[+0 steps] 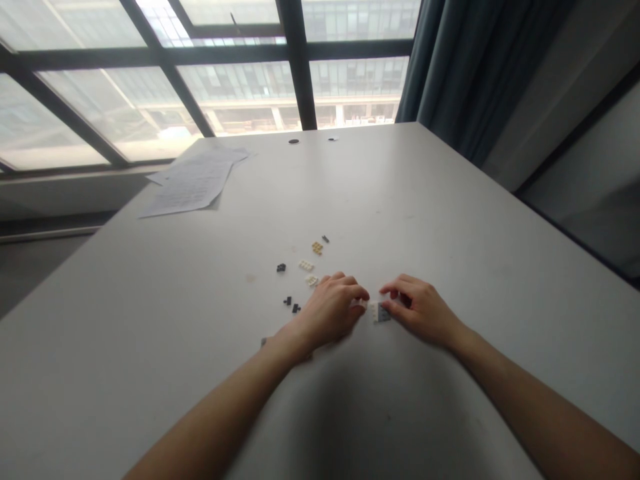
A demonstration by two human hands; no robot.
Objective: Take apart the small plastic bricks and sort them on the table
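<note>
My left hand (336, 308) is closed in a pinch on a small white building brick (362, 304), mostly hidden by the fingers. Right beside it, a flat grey-and-white brick assembly (379, 313) rests on the white table (450, 213), its white part toward the left. The thumb of my right hand (419, 305) lies against the grey part, with the other fingers curled behind it. White studded bricks (306, 265) sit just beyond my left hand. Two small dark pieces (292, 305) lie to its left, and more pieces are partly hidden under my left wrist.
Farther out on the table are a dark brick (281, 267), a tan brick (317, 248) and a small dark grey piece (325, 239). Printed papers (193, 183) lie at the far left. Windows (240, 93) and a blue curtain (450, 73) stand behind the table.
</note>
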